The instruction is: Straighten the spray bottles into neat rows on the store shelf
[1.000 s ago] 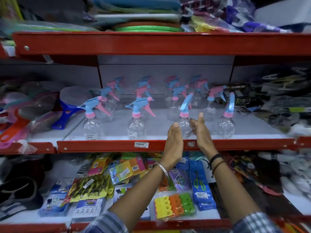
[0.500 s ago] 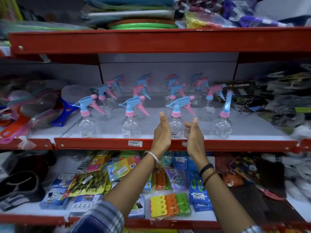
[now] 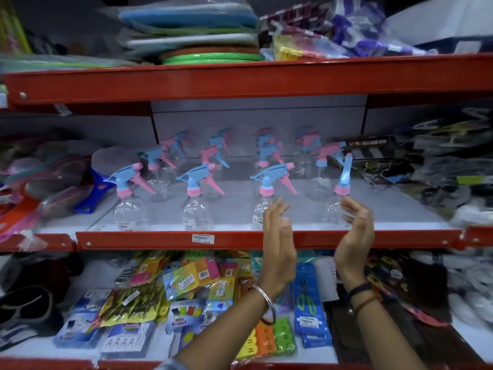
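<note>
The clear spray bottles [image 3: 196, 194] with blue and pink tops stand in rows on the middle shelf [image 3: 165, 240], in the center of the frame. Both hands are up in front of the red shelf edge, holding nothing. The left hand [image 3: 278, 244] is flat with fingers close together, in front of the third front bottle [image 3: 266, 193]. The right hand [image 3: 354, 236] is curled, fingers loosely apart, maybe touching the fourth front bottle [image 3: 337, 198]; it is blurry there.
</note>
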The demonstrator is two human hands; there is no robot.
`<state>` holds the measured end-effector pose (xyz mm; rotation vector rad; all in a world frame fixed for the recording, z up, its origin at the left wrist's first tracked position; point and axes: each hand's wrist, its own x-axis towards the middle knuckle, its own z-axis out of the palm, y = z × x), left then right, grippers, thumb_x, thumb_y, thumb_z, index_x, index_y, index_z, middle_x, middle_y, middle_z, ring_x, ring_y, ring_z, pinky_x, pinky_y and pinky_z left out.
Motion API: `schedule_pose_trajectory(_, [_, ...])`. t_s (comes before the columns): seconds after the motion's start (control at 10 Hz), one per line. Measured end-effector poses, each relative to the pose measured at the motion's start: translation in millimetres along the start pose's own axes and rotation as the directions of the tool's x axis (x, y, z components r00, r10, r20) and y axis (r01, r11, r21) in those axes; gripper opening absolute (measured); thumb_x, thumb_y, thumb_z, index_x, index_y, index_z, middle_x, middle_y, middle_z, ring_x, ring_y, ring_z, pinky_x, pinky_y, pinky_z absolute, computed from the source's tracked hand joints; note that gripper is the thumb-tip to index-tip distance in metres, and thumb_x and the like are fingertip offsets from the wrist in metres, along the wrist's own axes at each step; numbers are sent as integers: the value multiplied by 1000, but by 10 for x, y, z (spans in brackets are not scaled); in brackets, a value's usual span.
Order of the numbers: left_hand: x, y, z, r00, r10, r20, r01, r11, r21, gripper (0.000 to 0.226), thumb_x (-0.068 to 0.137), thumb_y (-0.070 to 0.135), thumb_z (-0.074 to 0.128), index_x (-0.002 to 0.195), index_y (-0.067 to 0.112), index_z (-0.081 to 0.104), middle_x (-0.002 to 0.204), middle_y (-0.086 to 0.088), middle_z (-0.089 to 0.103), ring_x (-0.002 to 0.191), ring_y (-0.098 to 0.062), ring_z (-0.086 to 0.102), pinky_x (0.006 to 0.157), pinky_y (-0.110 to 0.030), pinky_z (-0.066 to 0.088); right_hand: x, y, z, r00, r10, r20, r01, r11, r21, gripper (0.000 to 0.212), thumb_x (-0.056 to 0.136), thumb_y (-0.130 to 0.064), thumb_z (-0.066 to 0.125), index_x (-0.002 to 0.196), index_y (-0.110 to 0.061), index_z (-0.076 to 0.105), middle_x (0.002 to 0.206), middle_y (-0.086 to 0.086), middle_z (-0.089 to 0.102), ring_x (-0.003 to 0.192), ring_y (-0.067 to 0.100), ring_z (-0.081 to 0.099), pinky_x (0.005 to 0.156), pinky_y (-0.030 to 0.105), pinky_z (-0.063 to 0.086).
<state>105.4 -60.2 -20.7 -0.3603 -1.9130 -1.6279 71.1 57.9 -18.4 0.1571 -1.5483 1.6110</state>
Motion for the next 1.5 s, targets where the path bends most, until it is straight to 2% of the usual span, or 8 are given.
schedule_pose_trajectory(0.1, [41,55,278,979,-116,169,123,992,-34,45,95,41,19,131,26,41,138,3,44,130,-5,38,112,-30,28,274,102,-187,998,49,-37,-51,998,-43,46,88,-56,22,107,-30,54,118,13,57,108,18,52,91,28,42])
schedule_pose_trajectory(0.3, [193,214,704,895,-319,311,326,945,30,73,89,57,8,143,12,31,152,-5,32,139,-13,29,117,-33,17,677,206,-282,862,401,309,-347,913,-216,106,58,-95,10,121,-24,58,134,4,55,124,19,48,104,40,34])
schedule_pose_trajectory(0.7, [339,248,786,874,-391,287,404,915,18,97,70,74,2,145,17,28,154,-2,29,141,-16,26,112,-28,15,551,116,-424,874,437,212,-404,896,-183,87,84,-70,9,120,-9,60,122,12,63,98,21,60,100,46,42])
schedule_pose_trajectory(0.8, [387,223,805,868,-406,286,416,909,31,86,80,67,2,143,17,33,152,-4,33,139,-18,30,108,-27,18,504,131,-428,890,422,173,-402,905,-141,79,89,-65,11,115,-8,61,117,12,63,100,22,59,90,36,43])
schedule_pose_trajectory(1.1, [418,203,839,863,-428,267,429,902,60,78,87,63,3,142,18,35,151,-5,35,137,-21,33,108,-31,21,365,140,-408,907,409,101,-393,908,-145,88,77,-77,14,115,-12,61,119,11,63,102,20,59,93,40,45])
schedule_pose_trajectory(1.2, [362,200,810,892,-383,241,382,923,52,75,88,62,6,142,19,33,152,-4,34,138,-17,31,113,-31,19,311,129,-386,931,361,52,-352,926,-137,84,79,-75,15,117,-14,59,124,10,60,112,22,55,99,41,43])
schedule_pose_trajectory(1.3, [235,280,704,952,-252,175,253,967,18,61,94,52,13,143,20,31,153,1,30,140,-10,25,118,-34,16,258,-60,-360,980,199,2,-198,975,-100,68,86,-61,20,119,-14,56,124,7,58,112,18,53,91,26,40])
schedule_pose_trajectory(1.5, [562,730,120,979,204,27,-203,979,-16,50,96,39,23,138,17,38,143,12,35,136,-9,32,113,-34,27,577,-788,16,967,-201,155,218,971,-100,56,93,-43,21,122,-10,56,124,7,57,116,19,52,100,34,40])
